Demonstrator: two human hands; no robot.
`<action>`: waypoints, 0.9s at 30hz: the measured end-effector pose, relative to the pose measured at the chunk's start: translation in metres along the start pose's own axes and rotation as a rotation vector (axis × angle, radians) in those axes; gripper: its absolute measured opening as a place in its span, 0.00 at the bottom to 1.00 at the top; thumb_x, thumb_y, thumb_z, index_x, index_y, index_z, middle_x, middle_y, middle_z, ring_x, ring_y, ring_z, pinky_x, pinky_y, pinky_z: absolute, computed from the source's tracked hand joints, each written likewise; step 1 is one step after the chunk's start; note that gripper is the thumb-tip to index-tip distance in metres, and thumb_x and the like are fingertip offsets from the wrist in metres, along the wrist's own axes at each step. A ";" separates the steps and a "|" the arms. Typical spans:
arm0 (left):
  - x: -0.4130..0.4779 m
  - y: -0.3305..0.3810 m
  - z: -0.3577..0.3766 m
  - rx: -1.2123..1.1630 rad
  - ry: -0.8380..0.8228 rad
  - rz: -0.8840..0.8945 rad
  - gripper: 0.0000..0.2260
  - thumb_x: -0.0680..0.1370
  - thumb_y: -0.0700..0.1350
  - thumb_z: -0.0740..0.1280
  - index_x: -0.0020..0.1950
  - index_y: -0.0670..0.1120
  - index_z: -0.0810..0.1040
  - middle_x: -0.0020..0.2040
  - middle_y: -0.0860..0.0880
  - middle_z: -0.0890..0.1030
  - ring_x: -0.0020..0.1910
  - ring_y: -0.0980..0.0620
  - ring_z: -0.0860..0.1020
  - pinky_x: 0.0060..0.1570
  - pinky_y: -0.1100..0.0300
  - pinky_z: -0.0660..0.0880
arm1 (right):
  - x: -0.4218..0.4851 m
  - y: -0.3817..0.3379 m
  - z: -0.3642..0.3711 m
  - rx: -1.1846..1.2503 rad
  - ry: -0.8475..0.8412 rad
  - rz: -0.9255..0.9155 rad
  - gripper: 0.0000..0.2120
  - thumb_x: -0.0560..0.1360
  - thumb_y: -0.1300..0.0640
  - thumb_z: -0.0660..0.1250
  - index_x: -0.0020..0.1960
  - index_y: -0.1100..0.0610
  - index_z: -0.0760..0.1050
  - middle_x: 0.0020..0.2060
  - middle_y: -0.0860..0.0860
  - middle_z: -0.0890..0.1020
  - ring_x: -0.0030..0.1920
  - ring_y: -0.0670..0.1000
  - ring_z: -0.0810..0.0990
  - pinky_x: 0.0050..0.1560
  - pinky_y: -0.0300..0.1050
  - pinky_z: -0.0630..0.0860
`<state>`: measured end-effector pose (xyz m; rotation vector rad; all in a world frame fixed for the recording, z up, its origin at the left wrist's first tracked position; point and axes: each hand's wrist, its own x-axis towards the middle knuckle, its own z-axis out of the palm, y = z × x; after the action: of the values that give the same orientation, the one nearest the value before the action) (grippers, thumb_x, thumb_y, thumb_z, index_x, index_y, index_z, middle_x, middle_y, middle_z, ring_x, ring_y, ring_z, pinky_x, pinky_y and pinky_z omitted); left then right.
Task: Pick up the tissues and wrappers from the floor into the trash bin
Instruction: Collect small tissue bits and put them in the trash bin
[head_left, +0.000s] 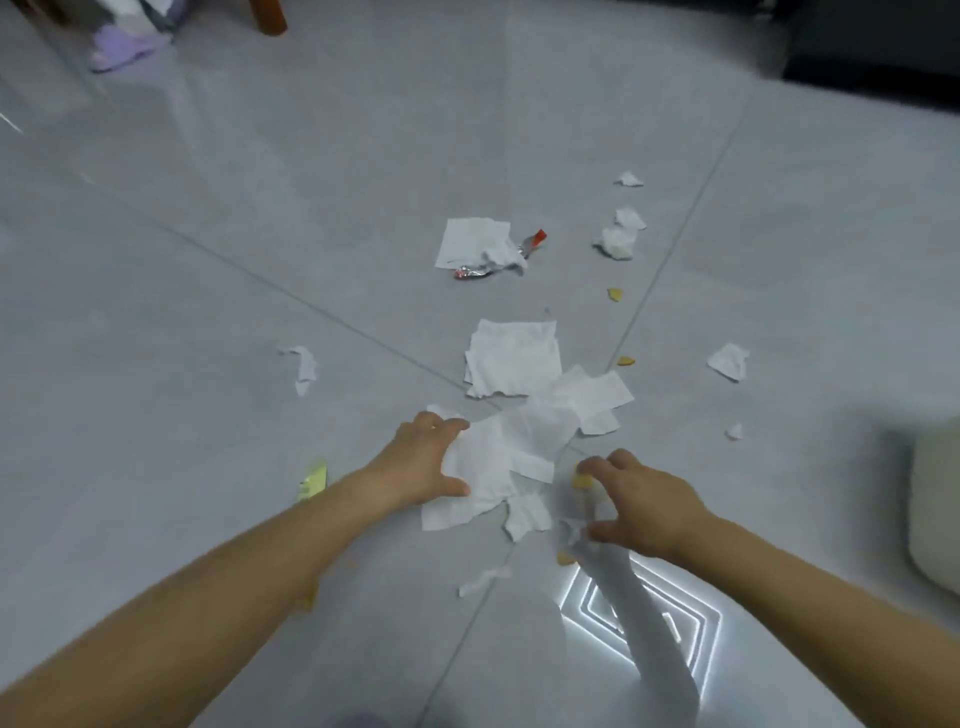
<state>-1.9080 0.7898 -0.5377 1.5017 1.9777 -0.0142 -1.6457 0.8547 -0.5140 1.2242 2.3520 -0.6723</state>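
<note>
Reaching down with both bare arms toward a heap of white tissues (498, 457) on grey floor tiles (260, 260). Left hand (426, 457) spread wide, palm down, fingers on the heap's far left edge and thumb on its near edge, pressing rather than closed around it. Right hand (639, 504) curled loosely just right of the heap, fingertips touching a small yellow scrap (583, 480), thumb near a crumpled tissue bit (571, 530); cannot tell whether anything is actually pinched. Heap's long axis running from near left to far right, ending in a flat sheet (597, 395). Beyond it, a squarish tissue (514, 358) lying flat. Farther off, another flat tissue (470, 241) overlapping a silver-and-red wrapper (498, 260), long axis slanting from near left up to far right, red tip pointing away. Scattered apart: crumpled wad (618, 241), torn strip (304, 364) at left, small tissue (730, 361) at right, yellow-green wrapper (311, 483) beside the left forearm. Pale rounded object (935, 509) at the right edge, possibly a bin, too cropped to tell.
</note>
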 end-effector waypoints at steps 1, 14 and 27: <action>0.008 -0.001 0.006 -0.017 -0.020 0.041 0.38 0.67 0.56 0.73 0.72 0.55 0.59 0.72 0.45 0.60 0.69 0.41 0.61 0.68 0.51 0.62 | 0.009 -0.007 0.002 0.027 0.007 0.092 0.35 0.67 0.39 0.68 0.68 0.47 0.58 0.61 0.51 0.67 0.53 0.55 0.78 0.44 0.46 0.72; 0.017 0.038 0.066 0.108 -0.032 0.060 0.40 0.59 0.77 0.55 0.61 0.52 0.66 0.68 0.47 0.61 0.66 0.42 0.58 0.55 0.45 0.68 | 0.021 -0.025 0.058 0.350 0.090 0.555 0.25 0.65 0.45 0.71 0.57 0.51 0.67 0.47 0.49 0.63 0.39 0.55 0.75 0.39 0.45 0.70; 0.021 0.040 0.080 0.235 0.146 0.350 0.12 0.72 0.36 0.64 0.53 0.45 0.69 0.54 0.42 0.71 0.50 0.43 0.70 0.48 0.52 0.67 | 0.006 -0.031 0.079 0.376 0.173 0.198 0.03 0.70 0.54 0.67 0.42 0.51 0.78 0.43 0.44 0.72 0.41 0.50 0.76 0.41 0.46 0.75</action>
<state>-1.8382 0.7915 -0.5968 2.0373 1.8459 0.0120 -1.6649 0.7972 -0.5741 1.7118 2.2602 -1.0068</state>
